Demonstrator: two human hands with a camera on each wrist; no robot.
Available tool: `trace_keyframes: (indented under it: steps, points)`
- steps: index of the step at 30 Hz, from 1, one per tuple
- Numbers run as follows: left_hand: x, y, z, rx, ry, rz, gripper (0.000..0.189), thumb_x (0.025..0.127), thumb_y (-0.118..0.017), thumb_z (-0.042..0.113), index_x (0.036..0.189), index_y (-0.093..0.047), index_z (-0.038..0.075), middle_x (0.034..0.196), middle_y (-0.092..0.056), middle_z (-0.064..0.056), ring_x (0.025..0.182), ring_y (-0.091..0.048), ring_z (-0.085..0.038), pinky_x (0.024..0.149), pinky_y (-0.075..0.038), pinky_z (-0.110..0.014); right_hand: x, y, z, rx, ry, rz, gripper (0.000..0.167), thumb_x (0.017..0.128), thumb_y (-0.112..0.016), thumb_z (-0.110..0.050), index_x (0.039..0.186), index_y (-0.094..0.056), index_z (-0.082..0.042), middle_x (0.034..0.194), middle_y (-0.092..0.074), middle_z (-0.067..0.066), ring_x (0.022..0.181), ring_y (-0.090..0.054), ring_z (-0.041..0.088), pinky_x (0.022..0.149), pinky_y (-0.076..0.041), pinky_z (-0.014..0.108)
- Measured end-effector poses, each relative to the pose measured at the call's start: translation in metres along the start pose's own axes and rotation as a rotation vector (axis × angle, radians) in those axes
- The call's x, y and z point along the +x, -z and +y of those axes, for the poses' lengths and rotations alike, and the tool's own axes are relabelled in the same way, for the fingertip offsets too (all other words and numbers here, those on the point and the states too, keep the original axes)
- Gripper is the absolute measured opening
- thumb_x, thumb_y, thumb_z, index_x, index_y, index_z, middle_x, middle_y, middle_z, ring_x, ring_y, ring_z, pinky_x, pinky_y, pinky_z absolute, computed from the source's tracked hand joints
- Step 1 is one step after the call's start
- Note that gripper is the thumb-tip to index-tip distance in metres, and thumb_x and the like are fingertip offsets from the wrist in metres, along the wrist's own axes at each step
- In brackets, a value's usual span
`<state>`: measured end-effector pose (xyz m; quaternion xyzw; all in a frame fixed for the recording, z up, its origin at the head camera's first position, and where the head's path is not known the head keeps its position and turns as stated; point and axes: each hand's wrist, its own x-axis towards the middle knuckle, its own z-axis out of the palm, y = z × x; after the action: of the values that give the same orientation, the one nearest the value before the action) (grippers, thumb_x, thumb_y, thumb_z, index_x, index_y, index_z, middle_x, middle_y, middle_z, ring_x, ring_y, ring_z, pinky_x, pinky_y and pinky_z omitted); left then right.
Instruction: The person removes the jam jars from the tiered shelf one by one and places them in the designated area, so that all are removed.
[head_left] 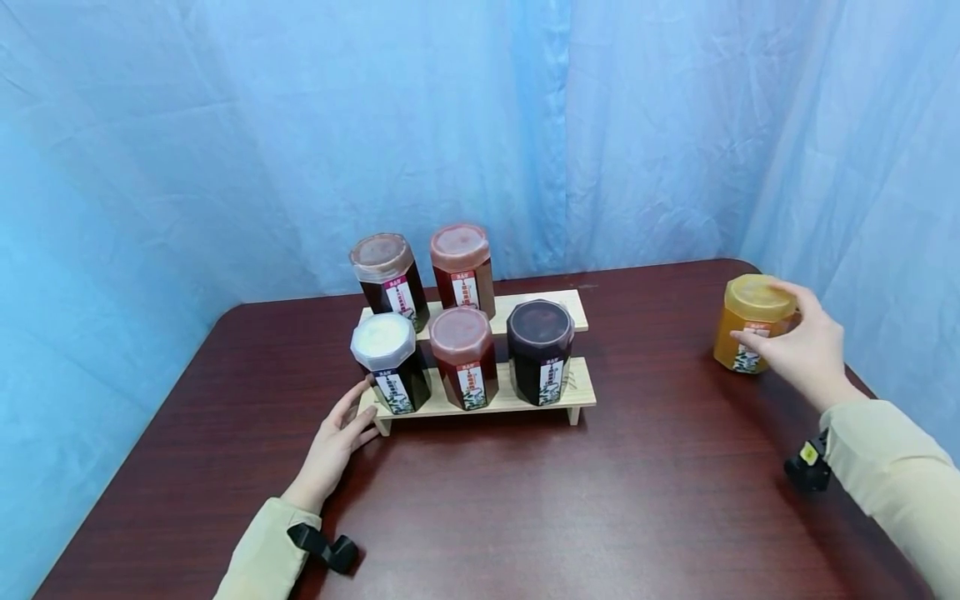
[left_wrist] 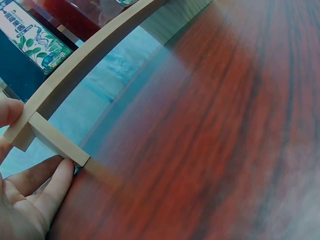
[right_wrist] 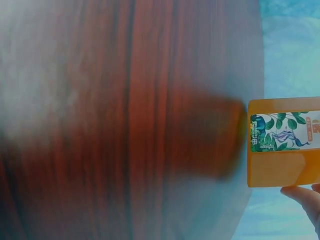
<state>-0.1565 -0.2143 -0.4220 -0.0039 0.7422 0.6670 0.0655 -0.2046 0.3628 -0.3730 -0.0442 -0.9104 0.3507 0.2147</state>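
Note:
At the right side of the table, my right hand (head_left: 810,346) grips a jar of yellow-orange jam (head_left: 738,321), thumb on one side and fingers on the other. The jar (right_wrist: 275,170) is upright with its base close over the tabletop. My left hand (head_left: 337,437) holds the left end of a two-step wooden display rack (head_left: 495,408). In the left wrist view, the thumb (left_wrist: 10,111) lies on the board's end and fingertips touch the rack's leg (left_wrist: 60,140). Nearest that hand stands a dark jar with a white lid (head_left: 384,337).
On the rack's front step are also a red jar (head_left: 463,358) and a dark purple jar (head_left: 540,350). Behind them, a dark brown jar (head_left: 386,275) and a reddish jar (head_left: 462,267) stand on the back step. Blue curtains (head_left: 450,125) surround the dark wooden table (head_left: 600,500).

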Motion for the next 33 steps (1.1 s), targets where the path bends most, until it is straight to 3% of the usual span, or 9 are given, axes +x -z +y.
trace_keyframes:
  steps: [2, 8, 15, 23, 27, 29, 33]
  points:
    - [0.000, 0.000, -0.001, 0.002, 0.003, 0.002, 0.058, 0.099, -0.050, 0.022, 0.150, -0.024, 0.013, 0.158, -0.015, -0.005, 0.135, -0.032, -0.019, 0.089, -0.048, -0.021, 0.001, 0.002, 0.003, -0.011, -0.020, -0.001, 0.083, 0.076, -0.078, -0.031, 0.144, -0.035, -0.011, 0.122, -0.050, 0.020, 0.074, -0.037, -0.015, 0.056, -0.035, 0.002]
    - [0.000, 0.000, 0.001, 0.007, -0.005, 0.002, 0.058, 0.099, -0.050, 0.022, 0.150, -0.025, 0.012, 0.157, -0.017, -0.006, 0.121, -0.042, 0.001, 0.089, -0.048, -0.021, 0.005, 0.009, 0.014, -0.028, -0.033, -0.004, 0.085, 0.076, -0.079, -0.032, 0.145, -0.034, -0.013, 0.121, -0.048, 0.016, 0.076, -0.037, -0.016, 0.057, -0.034, 0.002]
    - [0.000, -0.001, 0.002, 0.002, -0.008, -0.002, 0.057, 0.099, -0.050, 0.021, 0.150, -0.024, 0.012, 0.158, -0.013, -0.004, 0.138, -0.028, -0.021, 0.089, -0.048, -0.021, 0.008, 0.017, 0.029, -0.036, 0.004, -0.043, 0.084, 0.078, -0.078, -0.030, 0.147, -0.032, -0.016, 0.125, -0.047, 0.022, 0.082, -0.031, -0.021, 0.061, -0.032, 0.002]
    - [0.001, -0.001, -0.001, 0.001, -0.013, -0.001, 0.058, 0.099, -0.050, 0.020, 0.150, -0.024, 0.011, 0.158, -0.013, -0.005, 0.139, -0.026, -0.023, 0.089, -0.047, -0.021, 0.016, 0.026, 0.036, -0.073, 0.010, -0.094, 0.084, 0.080, -0.074, -0.030, 0.148, -0.028, -0.011, 0.121, -0.049, 0.027, 0.076, -0.033, -0.015, 0.056, -0.032, 0.010]
    - [0.001, -0.001, -0.001, 0.010, -0.014, 0.005, 0.059, 0.098, -0.051, 0.022, 0.150, -0.025, 0.012, 0.158, -0.013, -0.006, 0.138, -0.027, -0.024, 0.090, -0.048, -0.022, 0.019, 0.028, 0.040, -0.072, -0.010, -0.124, 0.086, 0.082, -0.073, -0.032, 0.150, -0.025, -0.014, 0.123, -0.047, 0.028, 0.079, -0.034, -0.010, 0.059, -0.032, 0.013]
    - [0.001, -0.001, -0.001, 0.013, -0.014, 0.006, 0.059, 0.098, -0.052, 0.022, 0.150, -0.025, 0.012, 0.158, -0.014, -0.006, 0.137, -0.028, -0.025, 0.089, -0.048, -0.022, 0.021, 0.030, 0.043, -0.062, -0.013, -0.142, 0.086, 0.082, -0.073, -0.032, 0.150, -0.023, -0.017, 0.120, -0.048, 0.024, 0.079, -0.035, -0.010, 0.059, -0.033, 0.013]
    - [0.001, 0.000, -0.001, 0.016, -0.013, 0.010, 0.058, 0.098, -0.051, 0.022, 0.150, -0.025, 0.013, 0.158, -0.015, -0.006, 0.137, -0.029, -0.025, 0.088, -0.049, -0.021, 0.022, 0.033, 0.049, -0.022, -0.005, -0.182, 0.087, 0.082, -0.074, -0.029, 0.151, -0.020, -0.026, 0.102, -0.052, -0.010, 0.076, -0.039, -0.015, 0.061, -0.034, 0.010]
